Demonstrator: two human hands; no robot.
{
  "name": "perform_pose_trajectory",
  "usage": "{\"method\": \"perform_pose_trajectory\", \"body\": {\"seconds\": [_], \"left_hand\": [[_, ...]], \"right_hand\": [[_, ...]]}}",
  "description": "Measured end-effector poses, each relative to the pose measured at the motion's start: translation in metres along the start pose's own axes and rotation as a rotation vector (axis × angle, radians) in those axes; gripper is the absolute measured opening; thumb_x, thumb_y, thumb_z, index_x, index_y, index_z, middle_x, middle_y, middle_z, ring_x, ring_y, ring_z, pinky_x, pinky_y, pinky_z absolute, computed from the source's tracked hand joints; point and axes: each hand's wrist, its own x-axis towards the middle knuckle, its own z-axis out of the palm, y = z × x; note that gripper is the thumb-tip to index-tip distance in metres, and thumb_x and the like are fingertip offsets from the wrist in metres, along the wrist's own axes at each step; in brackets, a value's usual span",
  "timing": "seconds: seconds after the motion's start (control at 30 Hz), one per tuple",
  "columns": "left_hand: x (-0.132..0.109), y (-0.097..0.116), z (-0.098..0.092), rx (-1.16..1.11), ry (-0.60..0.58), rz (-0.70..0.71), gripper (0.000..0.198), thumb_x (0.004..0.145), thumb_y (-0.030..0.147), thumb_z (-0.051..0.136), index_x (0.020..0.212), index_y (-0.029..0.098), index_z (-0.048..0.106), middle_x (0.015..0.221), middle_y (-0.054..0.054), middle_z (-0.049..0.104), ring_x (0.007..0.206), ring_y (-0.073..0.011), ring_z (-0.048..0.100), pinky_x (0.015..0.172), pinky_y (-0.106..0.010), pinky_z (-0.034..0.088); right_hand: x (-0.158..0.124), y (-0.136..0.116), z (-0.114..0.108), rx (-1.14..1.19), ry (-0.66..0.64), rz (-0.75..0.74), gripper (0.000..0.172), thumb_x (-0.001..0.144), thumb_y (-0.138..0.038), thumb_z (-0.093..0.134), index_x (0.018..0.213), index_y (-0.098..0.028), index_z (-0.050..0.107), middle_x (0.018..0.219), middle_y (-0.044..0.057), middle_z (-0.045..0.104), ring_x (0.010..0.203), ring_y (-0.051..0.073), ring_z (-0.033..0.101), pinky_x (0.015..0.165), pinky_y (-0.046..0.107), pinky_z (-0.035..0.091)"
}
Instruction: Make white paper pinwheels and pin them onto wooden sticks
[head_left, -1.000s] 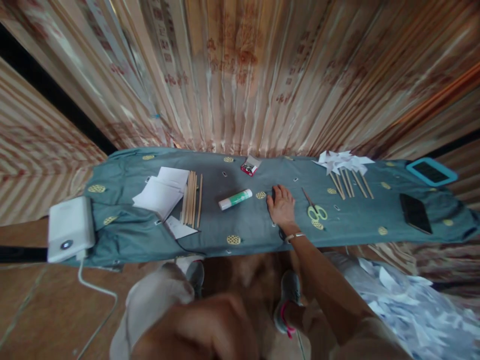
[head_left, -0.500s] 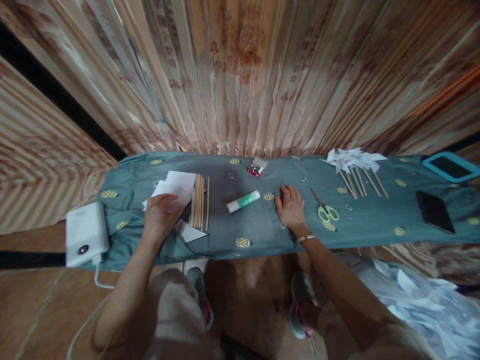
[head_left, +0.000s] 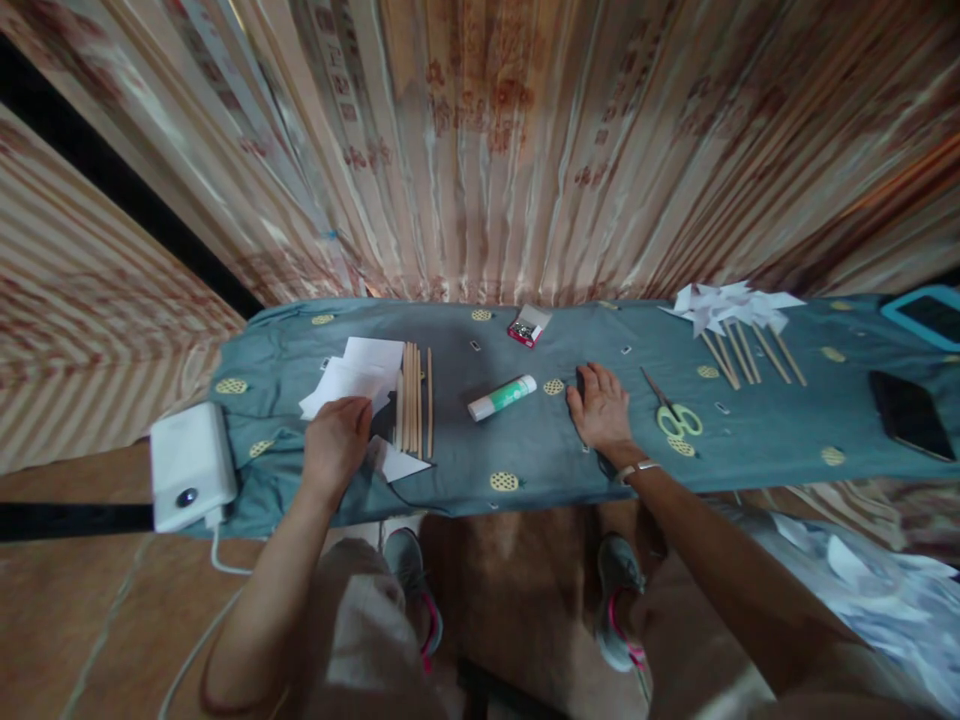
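My left hand [head_left: 339,440] is closed at the near edge of several white paper sheets [head_left: 364,375]. Its curled fingers hide whatever may be between them. Wooden sticks [head_left: 412,400] lie side by side just right of the sheets. Below them is a folded white paper piece [head_left: 400,462]. My right hand [head_left: 602,410] lies flat on the cloth with its fingers stretched out, holding nothing. To its left rests a glue stick [head_left: 502,397]; scissors with yellow-green handles [head_left: 677,418] lie to its right.
A small red box [head_left: 528,326] of metal bits sits at the back. White paper pinwheels [head_left: 739,305] on sticks lie at right, near a dark phone [head_left: 911,413] and a blue-framed tablet [head_left: 930,316]. A white power bank [head_left: 191,467] with a cable stands on the left edge of the cloth-covered table [head_left: 465,470].
My left hand has drawn back toward me over the sheets, and its fingers have curled in. My right hand stays flat on the cloth. The whole view has shifted slightly.
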Motion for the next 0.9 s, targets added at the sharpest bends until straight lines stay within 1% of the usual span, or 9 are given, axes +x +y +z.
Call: {"method": "perform_pose_trajectory", "body": {"seconds": [0.1, 0.2, 0.43, 0.57, 0.67, 0.77, 0.83, 0.87, 0.9], "left_hand": [[0.004, 0.003, -0.003, 0.026, -0.002, -0.050, 0.036, 0.088, 0.031, 0.040, 0.085, 0.017, 0.073, 0.096, -0.013, 0.075, 0.086, -0.0266, 0.068, 0.071, -0.033, 0.048], [0.007, 0.003, -0.002, -0.028, 0.038, -0.142, 0.032, 0.083, 0.033, 0.046, 0.081, 0.017, 0.074, 0.090, -0.012, 0.076, 0.081, -0.0272, 0.070, 0.066, -0.031, 0.046], [0.003, 0.003, 0.005, -0.316, 0.136, -0.344, 0.026, 0.074, 0.037, 0.057, 0.078, 0.018, 0.075, 0.083, -0.007, 0.077, 0.077, -0.0251, 0.070, 0.069, -0.030, 0.049], [-0.001, 0.007, 0.006, -0.413, 0.176, -0.341, 0.024, 0.073, 0.037, 0.062, 0.074, 0.016, 0.074, 0.078, -0.007, 0.076, 0.074, -0.0235, 0.070, 0.071, -0.030, 0.052], [-0.001, 0.008, 0.005, -0.469, 0.187, -0.332, 0.023, 0.074, 0.036, 0.063, 0.073, 0.016, 0.074, 0.080, -0.007, 0.076, 0.078, -0.0227, 0.071, 0.075, -0.029, 0.053], [-0.003, 0.012, -0.002, -0.486, 0.242, -0.356, 0.019, 0.074, 0.032, 0.063, 0.076, 0.016, 0.074, 0.084, -0.007, 0.076, 0.082, -0.0231, 0.071, 0.081, -0.032, 0.054], [-0.008, 0.024, -0.013, -0.502, 0.311, -0.367, 0.018, 0.074, 0.031, 0.064, 0.079, 0.016, 0.074, 0.087, -0.006, 0.077, 0.084, -0.0226, 0.071, 0.083, -0.034, 0.055], [-0.012, 0.034, -0.020, -0.529, 0.349, -0.352, 0.018, 0.074, 0.031, 0.066, 0.082, 0.017, 0.074, 0.088, -0.005, 0.077, 0.083, -0.0219, 0.071, 0.083, -0.034, 0.055], [-0.017, 0.047, -0.026, -0.572, 0.378, -0.306, 0.019, 0.076, 0.033, 0.067, 0.086, 0.018, 0.075, 0.091, -0.004, 0.077, 0.085, -0.0208, 0.071, 0.085, -0.033, 0.055]], "right_hand": [[0.000, -0.001, -0.001, 0.003, -0.021, 0.011, 0.049, 0.095, -0.038, 0.036, 0.134, -0.011, 0.051, 0.142, 0.019, 0.052, 0.130, 0.034, 0.044, 0.102, 0.051, 0.038], [0.001, -0.001, -0.003, 0.010, -0.038, 0.017, 0.049, 0.095, -0.038, 0.036, 0.134, -0.012, 0.050, 0.143, 0.019, 0.051, 0.130, 0.034, 0.043, 0.102, 0.051, 0.038], [0.000, 0.000, -0.002, 0.021, -0.031, 0.008, 0.051, 0.095, -0.038, 0.037, 0.135, -0.010, 0.049, 0.142, 0.020, 0.051, 0.131, 0.034, 0.042, 0.103, 0.051, 0.037], [0.000, 0.001, -0.002, 0.031, -0.032, 0.006, 0.051, 0.095, -0.039, 0.037, 0.134, -0.010, 0.050, 0.142, 0.020, 0.051, 0.131, 0.034, 0.043, 0.103, 0.050, 0.037], [0.000, 0.000, -0.002, 0.037, -0.031, 0.013, 0.051, 0.094, -0.039, 0.037, 0.134, -0.010, 0.050, 0.143, 0.020, 0.050, 0.131, 0.035, 0.043, 0.102, 0.051, 0.037], [0.000, 0.000, -0.004, 0.050, -0.032, 0.015, 0.050, 0.094, -0.038, 0.037, 0.134, -0.010, 0.050, 0.142, 0.021, 0.051, 0.130, 0.036, 0.043, 0.101, 0.052, 0.038], [0.001, -0.001, -0.004, 0.065, -0.030, 0.015, 0.050, 0.094, -0.038, 0.038, 0.133, -0.010, 0.051, 0.142, 0.021, 0.051, 0.130, 0.036, 0.043, 0.101, 0.053, 0.038], [0.001, -0.001, -0.004, 0.075, -0.029, 0.019, 0.050, 0.094, -0.037, 0.038, 0.133, -0.010, 0.051, 0.142, 0.021, 0.051, 0.131, 0.036, 0.043, 0.102, 0.053, 0.038], [0.002, 0.000, -0.003, 0.089, -0.027, 0.026, 0.049, 0.094, -0.037, 0.039, 0.133, -0.010, 0.051, 0.142, 0.021, 0.051, 0.131, 0.036, 0.043, 0.103, 0.053, 0.038]]}}
